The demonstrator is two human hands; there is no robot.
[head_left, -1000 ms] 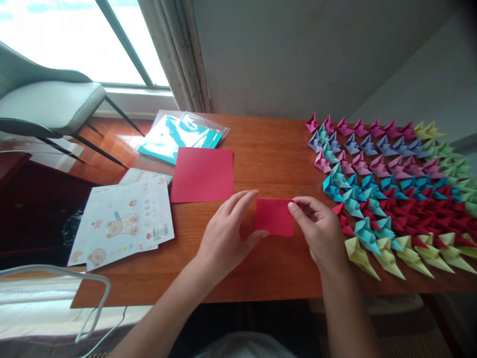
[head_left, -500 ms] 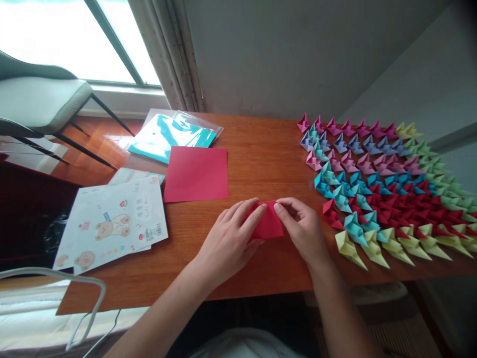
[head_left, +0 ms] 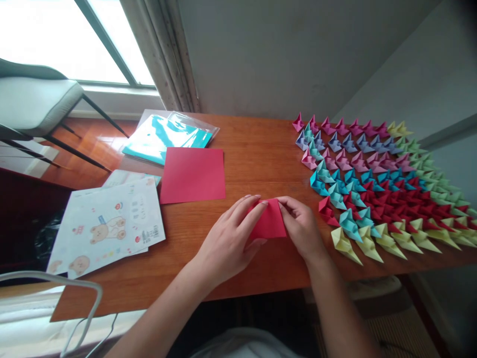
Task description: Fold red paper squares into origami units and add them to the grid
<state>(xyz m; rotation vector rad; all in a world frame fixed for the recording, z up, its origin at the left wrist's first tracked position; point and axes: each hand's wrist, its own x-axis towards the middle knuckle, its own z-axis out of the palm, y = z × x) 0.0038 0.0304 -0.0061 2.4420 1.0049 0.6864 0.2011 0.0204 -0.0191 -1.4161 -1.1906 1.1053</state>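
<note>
A small folded piece of red paper is between my two hands, just above the wooden table. My left hand grips its left side, with the fingers over the top and the thumb near the lower edge. At the upper right corner, my right hand pinches the edge, its fingers partly hidden behind the paper. A larger flat sheet of red paper lies to the left, beyond my left hand.
Rows of folded paper figures in several colours cover the table's right side. At the left lie turquoise paper in clear plastic and white packets with bear drawings. A chair stands by the window, and a white tube crosses the lower left.
My right thumb has slid from the front of the small red paper to its right edge, so more of its face shows. The view has shifted slightly; my left hand keeps its grip.
</note>
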